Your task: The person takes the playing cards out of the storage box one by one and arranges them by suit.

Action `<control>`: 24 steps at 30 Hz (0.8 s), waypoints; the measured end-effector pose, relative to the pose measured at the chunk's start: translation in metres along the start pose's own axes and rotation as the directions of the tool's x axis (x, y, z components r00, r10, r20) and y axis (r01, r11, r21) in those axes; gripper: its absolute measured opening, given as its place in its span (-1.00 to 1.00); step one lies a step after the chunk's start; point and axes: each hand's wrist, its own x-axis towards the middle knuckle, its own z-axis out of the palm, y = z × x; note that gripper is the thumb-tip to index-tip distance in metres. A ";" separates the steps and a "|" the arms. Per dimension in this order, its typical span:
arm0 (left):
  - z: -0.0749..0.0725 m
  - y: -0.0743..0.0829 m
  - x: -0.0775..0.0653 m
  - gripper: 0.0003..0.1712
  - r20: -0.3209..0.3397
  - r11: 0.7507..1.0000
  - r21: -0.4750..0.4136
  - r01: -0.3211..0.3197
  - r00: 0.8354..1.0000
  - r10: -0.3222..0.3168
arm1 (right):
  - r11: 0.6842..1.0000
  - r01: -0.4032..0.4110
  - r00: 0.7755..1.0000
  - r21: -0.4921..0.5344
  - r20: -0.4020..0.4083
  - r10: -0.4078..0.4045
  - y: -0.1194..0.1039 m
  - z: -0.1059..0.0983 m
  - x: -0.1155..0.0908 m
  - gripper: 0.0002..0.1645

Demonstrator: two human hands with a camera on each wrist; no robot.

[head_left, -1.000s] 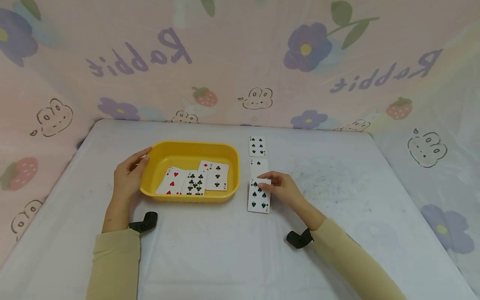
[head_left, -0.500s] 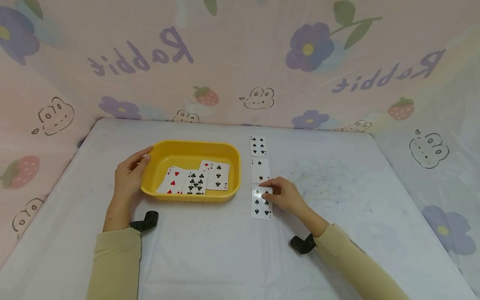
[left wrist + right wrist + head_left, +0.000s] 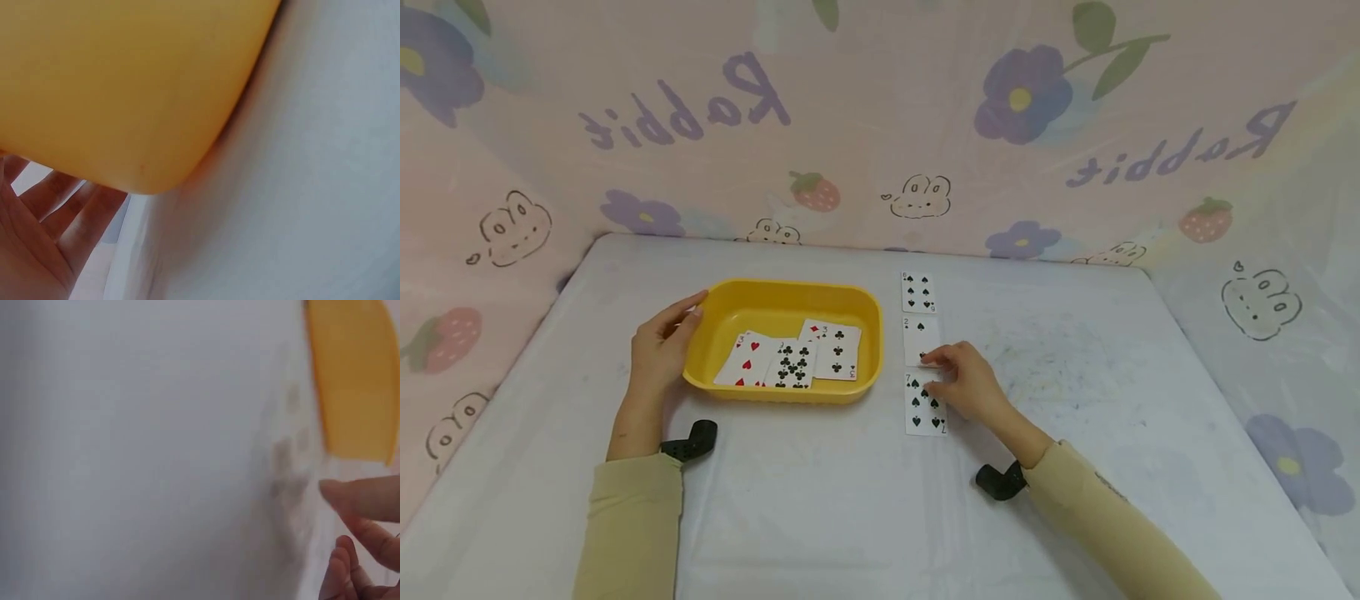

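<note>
My left hand (image 3: 658, 346) rests against the left end of a yellow plastic tray (image 3: 782, 397), its fingers fairly straight along the outside in the left wrist view. Face-up playing cards lie in the tray: a heart card (image 3: 741, 358), a club card (image 3: 792, 367), the three of clubs (image 3: 837, 354) and a partly covered diamond card (image 3: 809, 328). My right hand (image 3: 973, 387) is over the seven of spades (image 3: 917, 417), thumb and forefinger apart, with nothing seen between them. Behind that card are the two of spades (image 3: 916, 333) and the six of spades (image 3: 918, 292), forming a column.
White cloth (image 3: 820, 500) covers the table, with faint stains (image 3: 1045, 358) to the right of the cards. A patterned curtain (image 3: 865, 117) encloses the back and sides. Black wrist cameras (image 3: 692, 440) are strapped at both sleeves.
The seven of spades has slid nearer to me, uncovering the two of spades. My right hand came down with it, then lifted slightly away from it. My left hand stays at the tray.
</note>
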 end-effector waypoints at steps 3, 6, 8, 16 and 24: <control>-0.001 0.000 0.001 -0.50 -0.004 1.000 0.000 0.000 1.000 0.000 | 0.998 0.027 1.000 0.051 -0.006 -0.027 -0.015 -0.001 0.008 -0.66; -0.001 0.000 0.001 -0.51 -0.002 1.000 -0.008 0.006 1.000 -0.006 | 0.991 0.049 0.999 0.128 -0.013 -0.048 -0.032 0.000 0.017 -0.68; 0.000 0.000 0.001 -0.51 -0.002 1.000 -0.015 0.010 1.000 -0.010 | 0.984 0.050 0.999 0.174 -0.017 -0.047 -0.044 0.001 0.022 -0.68; 0.001 -0.001 0.001 -0.53 -0.008 0.999 -0.025 0.021 1.000 -0.021 | 0.943 0.028 0.999 0.332 -0.031 -0.019 -0.077 0.011 0.041 -0.71; 0.001 -0.001 0.001 -0.52 -0.003 1.000 -0.018 -0.002 1.000 0.002 | 0.885 -0.058 0.997 0.461 0.069 0.029 -0.106 0.026 0.059 -0.65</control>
